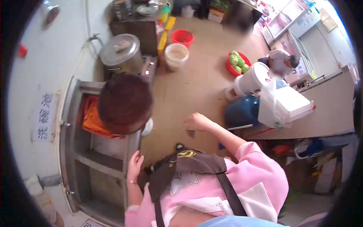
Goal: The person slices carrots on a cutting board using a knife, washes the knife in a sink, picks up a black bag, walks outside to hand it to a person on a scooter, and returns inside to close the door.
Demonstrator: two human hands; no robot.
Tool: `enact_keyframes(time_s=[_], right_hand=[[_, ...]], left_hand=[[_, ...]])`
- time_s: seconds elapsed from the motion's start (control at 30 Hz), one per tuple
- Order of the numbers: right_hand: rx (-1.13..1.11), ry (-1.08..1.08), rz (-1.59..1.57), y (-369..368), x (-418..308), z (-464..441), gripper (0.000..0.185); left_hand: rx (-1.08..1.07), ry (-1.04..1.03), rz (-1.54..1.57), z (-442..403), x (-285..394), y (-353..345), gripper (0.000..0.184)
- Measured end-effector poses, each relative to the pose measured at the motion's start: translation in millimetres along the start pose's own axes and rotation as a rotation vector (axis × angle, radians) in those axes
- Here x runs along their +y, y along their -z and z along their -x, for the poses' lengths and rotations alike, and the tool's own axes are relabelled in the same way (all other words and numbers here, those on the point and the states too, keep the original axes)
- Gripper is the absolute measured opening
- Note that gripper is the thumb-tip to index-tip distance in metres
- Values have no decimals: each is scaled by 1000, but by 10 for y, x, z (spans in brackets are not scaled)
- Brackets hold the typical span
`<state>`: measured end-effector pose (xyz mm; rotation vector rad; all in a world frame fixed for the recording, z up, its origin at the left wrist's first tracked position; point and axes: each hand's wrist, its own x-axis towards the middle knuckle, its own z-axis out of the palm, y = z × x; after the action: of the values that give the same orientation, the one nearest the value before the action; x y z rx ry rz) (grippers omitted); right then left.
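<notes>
Metal sink [99, 165], straight-edged, beside left hand [134, 167]

Rm's fairly bright here; glare far-back R nr display fridge [284, 18]; under-counter shelf [328, 160] dim; fisheye curves sink's steel rim [68, 147], blk corners; dark shape [239, 17] up top v blurry

Both hands on my feed. Right hand [199, 123] reaches farther forward, knuckles up, fingers curled under; from above I can't read its grip. Right forearm [227, 137] bare, slanting inward across the front. Left hand [135, 166] sits nearer me, off to the left, fingers extended and slightly parted. Left forearm [135, 193] points forward, wrist roughly straight.
</notes>
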<state>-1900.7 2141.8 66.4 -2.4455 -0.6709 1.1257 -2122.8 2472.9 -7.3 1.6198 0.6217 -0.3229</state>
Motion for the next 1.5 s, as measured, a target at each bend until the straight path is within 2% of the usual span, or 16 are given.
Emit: enact_keyframes(time_s=[0.03, 0.23, 0.3, 0.33, 0.4, 0.6, 0.67, 0.8, 0.9, 0.93, 1.0, 1.07, 1.1, 1.2, 1.3, 1.5], right_hand=[[214, 55, -255, 221, 344, 46, 38], [303, 293, -650, 1950, 1943, -601, 32], [549, 71, -698, 2158, 2985, -1212, 35], [654, -114, -295, 2194, 3549, -1410, 38], [446, -371, -146, 2349, 4522, -1483, 40], [668, -633, -694, 2513, 6462, -481, 37], [767, -881, -1257, 2698, 6908, -334, 31], [947, -879, -1424, 3388, 7911, -715, 27], [760, -830, -1264, 4891, 9260, -1336, 35], [635, -822, -1210, 5301, 9422, -1498, 39], [487, -836, -1226, 6581, 9951, -1601, 41], [837, -712, -965, 7417, 10926, -1680, 41], [984, -650, -1063, 7873, 11454, -1743, 37], [1274, -616, -1232, 9306, 12827, -1755, 32], [1553, -797, -959, 9836, 13702, -2113, 30], [1329, -943, -1269, 11710, 15833, -1250, 28]], left_hand=[[-110, 23, 35, -182, 356, -407, 51], [-707, -42, -175, -1905, 1474, -2426, 55], [-736, 2, -274, -2626, 1881, -2983, 55], [-745, -13, -298, -3009, 2196, -3275, 54], [-752, 56, -198, -3833, 2653, -3853, 49], [-828, -340, -709, -5943, 5321, -6156, 57], [-969, -409, -737, -6655, 6120, -7027, 57], [-1212, -417, -775, -8314, 6573, -8618, 56], [-595, -524, -1502, -9583, 7180, -9732, 58], [-588, -624, -1343, -10017, 7042, -9891, 60], [-798, -307, -1098, -10731, 6828, -10261, 75], [-912, -231, -1526, -10926, 7195, -10742, 88], [-983, -210, -1579, -11641, 6613, -10907, 95], [-1016, 19, -1023, -12709, 7309, -12233, 99], [-1191, -66, -1175, -13322, 8742, -13804, 88], [-1300, -332, -1447, -14116, 10531, -16976, 82]])
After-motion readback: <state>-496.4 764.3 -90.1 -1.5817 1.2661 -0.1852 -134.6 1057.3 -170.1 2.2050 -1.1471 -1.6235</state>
